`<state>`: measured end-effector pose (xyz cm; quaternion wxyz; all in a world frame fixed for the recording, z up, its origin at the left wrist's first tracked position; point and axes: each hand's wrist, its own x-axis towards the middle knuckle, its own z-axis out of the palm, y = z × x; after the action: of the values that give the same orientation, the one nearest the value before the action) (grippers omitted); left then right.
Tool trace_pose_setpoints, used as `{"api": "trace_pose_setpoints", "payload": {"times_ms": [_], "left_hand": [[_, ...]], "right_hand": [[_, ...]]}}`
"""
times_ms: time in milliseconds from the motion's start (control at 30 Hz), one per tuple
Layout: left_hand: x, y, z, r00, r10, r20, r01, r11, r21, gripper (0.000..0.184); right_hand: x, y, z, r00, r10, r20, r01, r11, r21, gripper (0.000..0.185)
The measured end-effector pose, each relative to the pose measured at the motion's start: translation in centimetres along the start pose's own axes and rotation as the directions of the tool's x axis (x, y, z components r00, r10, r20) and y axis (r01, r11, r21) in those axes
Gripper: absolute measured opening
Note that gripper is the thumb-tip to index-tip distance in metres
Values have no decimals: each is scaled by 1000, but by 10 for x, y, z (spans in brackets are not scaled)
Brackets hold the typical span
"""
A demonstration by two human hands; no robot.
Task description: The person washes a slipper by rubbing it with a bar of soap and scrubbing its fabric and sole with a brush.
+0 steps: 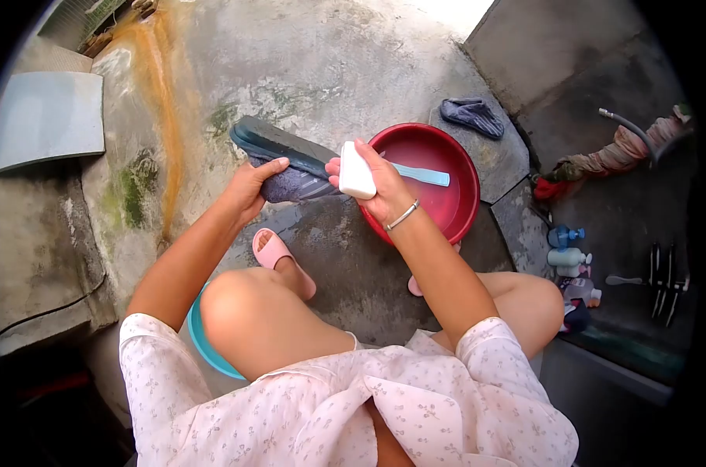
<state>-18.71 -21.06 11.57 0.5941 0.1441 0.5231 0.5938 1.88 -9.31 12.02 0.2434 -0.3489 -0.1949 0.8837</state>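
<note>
My left hand (252, 187) grips a wet dark slipper (298, 156) by its near side, with the thumb over its fuzzy grey-blue upper and the sole edge facing up. In my right hand (384, 191) is a white bar of soap (356, 171), held upright against the palm beside the slipper's right end. Behind that hand stands a red basin (466, 206) with a light blue brush (423, 174) lying across it. The matching slipper (473, 117) rests on the concrete beyond the basin.
A teal basin (207, 346) is partly under my knee. Several bottles (569, 257) stand at the right, near a hose (629, 124) and a bunched cloth (621, 152). A curved light panel (48, 118) is at the far left. Concrete ledges border both sides.
</note>
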Motion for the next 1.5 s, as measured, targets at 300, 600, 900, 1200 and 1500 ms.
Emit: {"api": "trace_pose_setpoints", "payload": {"times_ms": [300, 600, 900, 1200, 1500], "left_hand": [[37, -121, -54, 996, 5, -87, -8, 999, -39, 51], [26, -206, -103, 964, -80, -254, 157, 940, 303, 49], [7, -216, -111, 963, 263, -59, -192, 823, 534, 39], [4, -182, -105, 992, 119, 33, -105, 674, 731, 50], [8, -134, -76, 952, -301, 56, 283, 793, -540, 66]], "right_hand": [[30, 40, -38, 972, 223, -75, -233, 958, -166, 41], [55, 81, -51, 892, -379, 247, 329, 168, -929, 49], [65, 88, -69, 993, -7, 115, 81, 750, -656, 49], [60, 95, -78, 1000, 4, -2, -4, 704, -710, 50], [79, 123, -74, 975, -220, -29, 29, 255, -966, 61]]}}
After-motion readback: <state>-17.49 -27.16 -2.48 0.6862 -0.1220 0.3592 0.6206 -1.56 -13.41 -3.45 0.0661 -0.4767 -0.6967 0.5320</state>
